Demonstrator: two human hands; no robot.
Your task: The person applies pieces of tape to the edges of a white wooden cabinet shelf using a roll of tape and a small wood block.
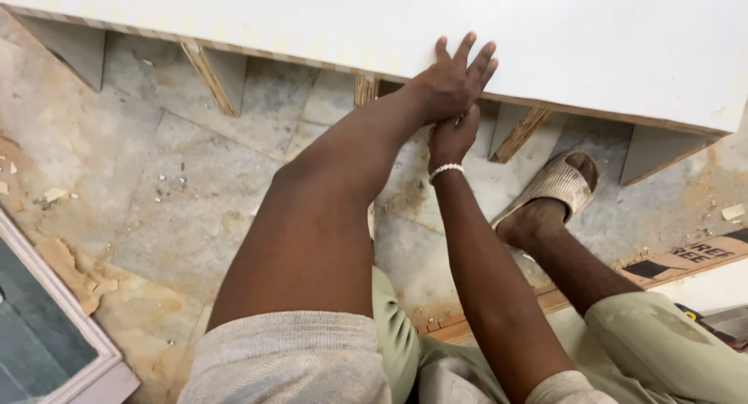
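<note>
A large white board (608, 45) with a plywood edge lies across the top of the head view, raised on wooden supports (210, 77). My left hand (454, 78) presses flat on the board's near edge, fingers spread and holding nothing. My right hand (452, 137), with a white bead bracelet (446, 169) at the wrist, is tucked right under the left hand against the board's edge. Its fingers are hidden, so I cannot tell whether it holds anything.
My foot in a beige sandal (557, 187) rests on the dusty tiled floor (195, 186) under the board. A white-framed panel (47, 334) lies at lower left, a strip of cardboard (693, 256) at right. Wood chips litter the left side.
</note>
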